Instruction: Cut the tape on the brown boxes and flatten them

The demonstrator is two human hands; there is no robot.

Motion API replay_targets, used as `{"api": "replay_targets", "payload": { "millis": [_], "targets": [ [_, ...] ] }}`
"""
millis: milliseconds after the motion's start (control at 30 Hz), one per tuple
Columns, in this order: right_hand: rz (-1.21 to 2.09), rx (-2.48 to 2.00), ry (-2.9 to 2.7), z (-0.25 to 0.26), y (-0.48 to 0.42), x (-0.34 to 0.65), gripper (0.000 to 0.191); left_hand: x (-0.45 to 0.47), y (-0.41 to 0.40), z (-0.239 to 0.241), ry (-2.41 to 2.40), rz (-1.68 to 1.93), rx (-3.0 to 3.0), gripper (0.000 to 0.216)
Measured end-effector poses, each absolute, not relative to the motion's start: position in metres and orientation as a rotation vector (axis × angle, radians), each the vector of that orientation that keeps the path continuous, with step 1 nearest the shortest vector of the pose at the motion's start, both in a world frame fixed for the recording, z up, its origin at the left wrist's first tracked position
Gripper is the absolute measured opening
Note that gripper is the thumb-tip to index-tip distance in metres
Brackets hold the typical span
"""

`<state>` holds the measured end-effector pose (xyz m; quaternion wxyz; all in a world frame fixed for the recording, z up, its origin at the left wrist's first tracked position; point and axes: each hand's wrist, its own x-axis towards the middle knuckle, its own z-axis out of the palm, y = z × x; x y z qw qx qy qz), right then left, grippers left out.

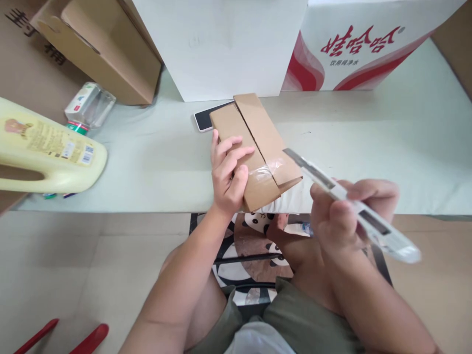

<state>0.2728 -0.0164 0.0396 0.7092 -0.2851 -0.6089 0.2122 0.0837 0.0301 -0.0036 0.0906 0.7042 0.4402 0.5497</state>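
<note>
A small brown cardboard box [265,135] rests at the table's front edge, a seam running along its top and clear tape across the seam at the near end. My left hand [230,172] grips the box from its left side, fingers and thumb lying over the top. In my right hand [350,211] is a white utility knife [372,216], held to the right of the box. Its blade is out and points up and left towards the box's right edge; whether it touches the cardboard I cannot tell.
A phone [206,118] lies partly behind the box. White cartons [228,49] stand at the back, one with red print [350,64]. At left are a yellow jug [47,152], a clear plastic bottle [94,105] and a larger cardboard box [110,49]. My legs are below the table edge.
</note>
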Motion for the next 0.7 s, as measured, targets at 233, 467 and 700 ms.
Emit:
{"api": "replay_targets", "payload": {
  "millis": [233, 467, 700],
  "targets": [
    [0.468, -1.033, -1.628, 0.045, -0.037, 0.283, 0.009, 0.082, 0.031, -0.006, 1.230, 1.681, 2.123, 0.037],
    [0.401, -0.961, -1.766, 0.050, -0.044, 0.276, 0.023, 0.079, 0.030, -0.009, 1.199, 1.693, 2.120, 0.034],
    [0.073, -1.039, -1.913, 0.060, -0.055, 0.268, 0.024, 0.080, 0.030, -0.009, 1.188, 1.686, 2.126, 0.035]
  ]
}}
